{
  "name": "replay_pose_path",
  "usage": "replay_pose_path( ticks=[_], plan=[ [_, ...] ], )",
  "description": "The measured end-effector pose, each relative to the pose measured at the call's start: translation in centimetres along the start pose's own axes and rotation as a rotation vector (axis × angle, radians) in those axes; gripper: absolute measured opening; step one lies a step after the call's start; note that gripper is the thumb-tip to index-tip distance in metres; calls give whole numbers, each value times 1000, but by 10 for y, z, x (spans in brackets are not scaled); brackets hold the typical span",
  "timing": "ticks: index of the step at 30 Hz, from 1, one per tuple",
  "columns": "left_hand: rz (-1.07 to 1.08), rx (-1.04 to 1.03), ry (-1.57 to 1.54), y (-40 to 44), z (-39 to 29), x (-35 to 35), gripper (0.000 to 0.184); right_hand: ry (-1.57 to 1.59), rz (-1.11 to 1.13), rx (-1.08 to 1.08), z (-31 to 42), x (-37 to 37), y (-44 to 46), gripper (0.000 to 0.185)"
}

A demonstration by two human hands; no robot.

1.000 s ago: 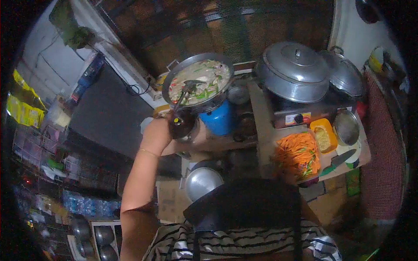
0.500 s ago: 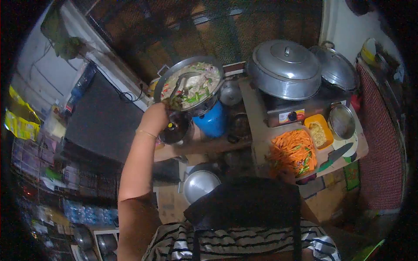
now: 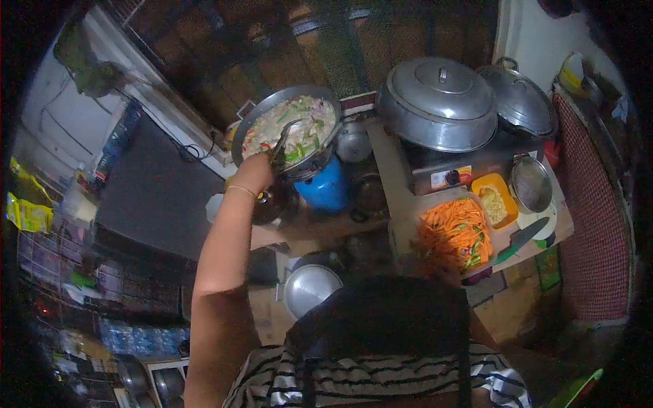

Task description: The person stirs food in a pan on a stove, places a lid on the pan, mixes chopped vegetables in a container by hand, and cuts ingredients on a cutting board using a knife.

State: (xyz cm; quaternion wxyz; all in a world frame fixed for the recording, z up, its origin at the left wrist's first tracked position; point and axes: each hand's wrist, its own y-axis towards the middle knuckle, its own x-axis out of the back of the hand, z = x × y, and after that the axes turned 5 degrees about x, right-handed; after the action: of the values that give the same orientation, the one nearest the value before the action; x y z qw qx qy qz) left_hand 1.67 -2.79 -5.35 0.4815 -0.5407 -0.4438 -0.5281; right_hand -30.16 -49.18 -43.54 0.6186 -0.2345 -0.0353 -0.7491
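Observation:
My left hand (image 3: pixel 252 175) is closed round the handle of a metal ladle (image 3: pixel 280 141) at the near rim of a wok (image 3: pixel 239 129). The ladle's curved end rests in pale, creamy food (image 3: pixel 272 122) with green and red pieces. Beneath the wok stands a blue gas cylinder (image 3: pixel 322 189). My right hand (image 3: pixel 445 273) is a dark, shadowed shape at the near edge of a container of orange carrot strips (image 3: pixel 452 231) with some green pieces. Its fingers are hidden, and I cannot tell whether it grips the container.
A large lidded pot (image 3: pixel 439 109) sits on a stove (image 3: pixel 469 173) at the right, beside another metal lid (image 3: pixel 520 105). Near the carrots are an orange tub (image 3: pixel 505 221), a metal bowl (image 3: pixel 532 185) and a knife (image 3: pixel 527 234). A pan (image 3: pixel 309 289) stands lower down.
My left hand has moved slightly right and down along the wok's near rim, and the ladle has shifted with it through the food. The whole view has shifted a little.

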Motion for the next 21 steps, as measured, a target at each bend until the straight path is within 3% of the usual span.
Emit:
replay_pose_path(
  ticks=[2,5,8,10,12,14,16,18,20,21],
  plan=[
    [5,-9,-57,1,-2,6,42,95,54,-65,-3,3,3,32],
    [9,53,-157,-17,-5,32,46,-15,72,-140,-10,5,7,34],
    [-35,82,-163,-55,-5,73,50,-38,-25,-158,10,8,-2,34],
    [-72,40,-105,-69,4,83,50,-133,-81,155,16,1,-2,35],
    [-104,-38,-17,-75,19,87,49,-154,-102,216,31,-3,-2,35],
    [-68,12,12,-75,20,82,47,-106,-86,21,69,4,-5,35],
    [-55,38,46,-70,22,70,43,296,-33,-98,65,-1,0,35],
    [-60,41,85,-57,27,52,39,293,-34,-158,62,-4,1,35],
    [-47,77,81,-45,32,34,34,-113,-84,-147,83,-5,-3,34],
    [-42,95,79,-46,28,35,32,-137,-28,-95,79,-4,-1,34]
  ],
)
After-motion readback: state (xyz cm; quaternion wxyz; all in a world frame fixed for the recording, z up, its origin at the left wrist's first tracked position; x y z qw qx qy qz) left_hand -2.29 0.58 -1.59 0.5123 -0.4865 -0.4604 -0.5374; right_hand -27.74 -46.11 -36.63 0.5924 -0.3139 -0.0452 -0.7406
